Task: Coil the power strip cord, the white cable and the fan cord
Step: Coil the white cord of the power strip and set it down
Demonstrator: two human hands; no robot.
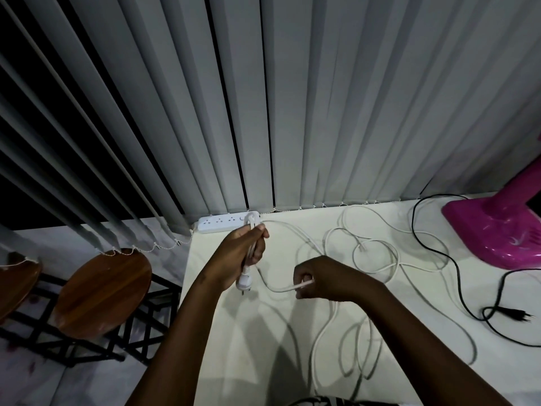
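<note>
— Where is the power strip cord [272, 287] held?
— At frame centre: its plug-end loops are clenched in the left hand [244, 253], the slack gripped by the right hand [317, 276].
— And the run between?
— Lower right to upper left, above the counter [234, 332].

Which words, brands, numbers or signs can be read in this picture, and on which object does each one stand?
No text can be read.
Power strip: only socket holes and a round button, no legible label.
Pink fan base: pale marks, too blurred to read.
White plug in the left hand: no marking visible.
</note>
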